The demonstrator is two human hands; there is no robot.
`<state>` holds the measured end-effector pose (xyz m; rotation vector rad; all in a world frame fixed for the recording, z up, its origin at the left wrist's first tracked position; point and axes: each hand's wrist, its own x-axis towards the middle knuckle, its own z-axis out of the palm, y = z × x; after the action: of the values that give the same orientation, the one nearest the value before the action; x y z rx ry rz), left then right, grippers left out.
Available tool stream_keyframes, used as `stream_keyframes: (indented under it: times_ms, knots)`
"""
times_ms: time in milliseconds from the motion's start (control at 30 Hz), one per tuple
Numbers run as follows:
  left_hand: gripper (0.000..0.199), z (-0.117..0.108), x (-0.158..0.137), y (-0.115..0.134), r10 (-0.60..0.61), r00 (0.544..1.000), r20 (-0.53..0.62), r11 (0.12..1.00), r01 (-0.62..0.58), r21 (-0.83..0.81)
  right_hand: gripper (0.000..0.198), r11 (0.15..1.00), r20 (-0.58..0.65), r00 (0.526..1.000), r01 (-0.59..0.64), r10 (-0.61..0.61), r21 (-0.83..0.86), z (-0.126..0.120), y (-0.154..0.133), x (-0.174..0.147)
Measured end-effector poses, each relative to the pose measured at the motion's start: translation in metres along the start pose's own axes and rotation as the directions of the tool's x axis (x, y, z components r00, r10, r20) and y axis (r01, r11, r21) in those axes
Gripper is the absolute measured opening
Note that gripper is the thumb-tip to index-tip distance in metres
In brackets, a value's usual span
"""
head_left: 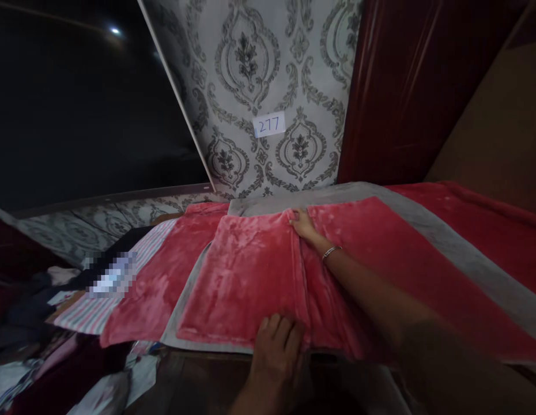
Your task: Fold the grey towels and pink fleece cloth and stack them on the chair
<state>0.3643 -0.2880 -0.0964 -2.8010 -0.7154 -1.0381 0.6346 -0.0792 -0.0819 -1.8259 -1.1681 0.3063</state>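
Observation:
A piece of red plush cloth (242,276) lies in front of me with a section folded over, its folded edge running from front to back. At the far end of that fold, my right hand (303,225) is closed on the cloth, with a bracelet on the wrist. My left hand (279,340) has its fingers curled over the near edge of the same cloth; the thumb is hidden. To the right, more red plush fabric (380,259) spreads out flat. Grey cloth (272,206) shows beneath and behind the red layers.
A large dark screen (90,115) stands at the back left. Patterned wallpaper (250,69) bears a paper label (269,124) reading 277. A dark red panel (389,86) rises at right. Striped cloth (86,311) and heaped clothes (64,369) lie at left.

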Motion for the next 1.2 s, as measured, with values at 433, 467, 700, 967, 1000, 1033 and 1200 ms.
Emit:
stream_keyframes:
  times_ms: [433,467,700,967,1000,1033,1200]
  knots:
    - [0.044,-0.063,0.076,-0.067,-0.191,0.945,0.266,0.947,0.249,-0.205,0.071,0.928,0.149,0.963,0.257,-0.224,-0.268,-0.001,-0.044,-0.041]
    - [0.046,-0.059,0.096,-0.087,-0.220,0.933,0.286,0.947,0.275,-0.167,0.072,0.904,0.180,0.952,0.295,-0.249,-0.309,0.001,-0.046,-0.045]
    - [0.051,-0.008,0.185,-0.216,-0.578,0.699,0.423,0.816,0.504,0.282,0.070,0.819,0.320,0.929,0.327,-0.186,-0.471,0.012,-0.030,-0.046]
    - [0.060,0.034,0.154,-0.257,-0.674,0.641,0.367,0.737,0.552,0.390,0.075,0.822,0.327,0.932,0.308,-0.158,-0.479,0.019,-0.010,-0.046]
    - [0.060,0.036,0.153,-0.258,-0.674,0.641,0.366,0.737,0.550,0.394,0.075,0.823,0.328,0.932,0.303,-0.151,-0.481,0.019,-0.010,-0.046]
    - [0.060,0.038,0.153,-0.259,-0.676,0.641,0.365,0.735,0.549,0.398,0.074,0.823,0.330,0.933,0.299,-0.145,-0.483,0.019,-0.011,-0.047]
    - [0.062,0.037,0.156,-0.263,-0.678,0.625,0.386,0.733,0.545,0.406,0.072,0.819,0.353,0.928,0.294,-0.120,-0.494,0.014,-0.018,-0.050]
